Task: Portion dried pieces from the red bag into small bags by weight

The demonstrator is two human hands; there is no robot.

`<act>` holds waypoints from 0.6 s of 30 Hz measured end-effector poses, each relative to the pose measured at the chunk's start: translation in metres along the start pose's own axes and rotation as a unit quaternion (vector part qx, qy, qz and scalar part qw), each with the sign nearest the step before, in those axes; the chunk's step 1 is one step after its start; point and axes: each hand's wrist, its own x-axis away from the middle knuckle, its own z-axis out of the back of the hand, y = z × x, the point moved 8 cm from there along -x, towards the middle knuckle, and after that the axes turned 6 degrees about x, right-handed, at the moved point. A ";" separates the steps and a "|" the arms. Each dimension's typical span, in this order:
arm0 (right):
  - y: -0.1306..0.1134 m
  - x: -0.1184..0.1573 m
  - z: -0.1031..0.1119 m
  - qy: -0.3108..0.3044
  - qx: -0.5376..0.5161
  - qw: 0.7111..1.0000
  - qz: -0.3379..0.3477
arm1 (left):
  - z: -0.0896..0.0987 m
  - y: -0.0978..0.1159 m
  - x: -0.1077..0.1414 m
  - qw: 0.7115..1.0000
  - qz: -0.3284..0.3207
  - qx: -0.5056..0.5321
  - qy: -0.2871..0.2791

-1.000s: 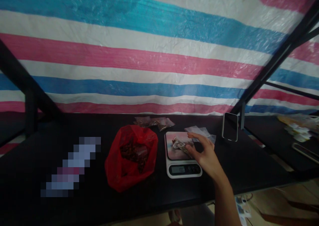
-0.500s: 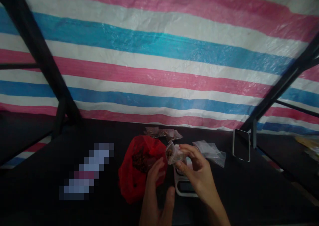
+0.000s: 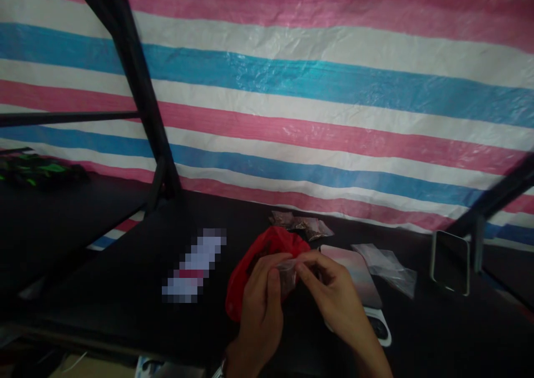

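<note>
The left hand (image 3: 261, 306) and right hand (image 3: 337, 294) now pinch a small clear bag (image 3: 287, 278) between fingertips, lifted off the digital scale (image 3: 350, 272) at three o'clock; a red plastic bag (image 3: 271, 244) lies just behind.

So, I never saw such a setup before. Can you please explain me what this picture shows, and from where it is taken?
A camera worn on a person's head took this picture, looking forward and down. The two bare hands are that person's own: the left hand and the right hand together pinch a small clear plastic bag. Behind them, a red plastic bag lies on a black table. To the right are a white digital scale with a pink top, flat clear plastic bags and a dark upright phone. Small packets lie farther back, before a pink, blue and white striped tarp.
</note>
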 end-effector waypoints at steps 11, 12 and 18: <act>-0.007 -0.001 -0.014 0.044 -0.045 0.998 0.009 | 0.014 0.000 -0.014 0.997 0.050 0.038 0.040; -0.007 -0.001 -0.016 0.039 -0.049 0.998 0.004 | 0.015 0.000 -0.014 0.997 0.057 0.043 0.039; -0.001 -0.001 -0.023 0.012 -0.085 0.996 -0.039 | 0.024 -0.003 -0.016 0.994 0.073 0.023 0.076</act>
